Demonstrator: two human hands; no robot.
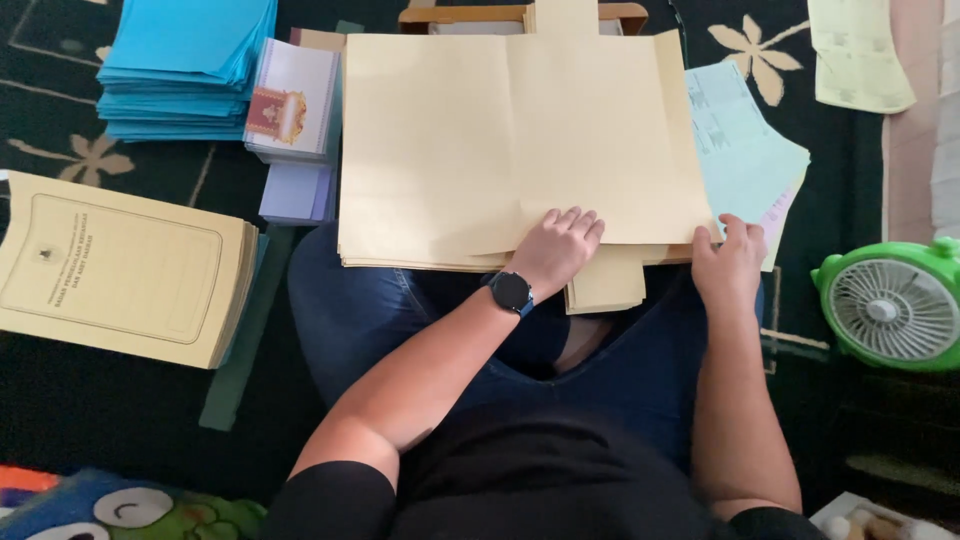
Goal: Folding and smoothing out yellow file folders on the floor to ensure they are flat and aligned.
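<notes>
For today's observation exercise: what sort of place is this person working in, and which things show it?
Probably a room at home used for paperwork, on the floor: a dark flower-patterned carpet, a small green fan standing on it, and stacks of blue folders and tan folders around the seated person's lap.

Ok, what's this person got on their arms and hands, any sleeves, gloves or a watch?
Both arms are bare below short black sleeves that end near the shoulders. No gloves on either hand. The left hand has a dark smartwatch with a round black face and dark strap on its wrist. The right hand and its wrist carry nothing that I can make out, no ring or band.
</notes>
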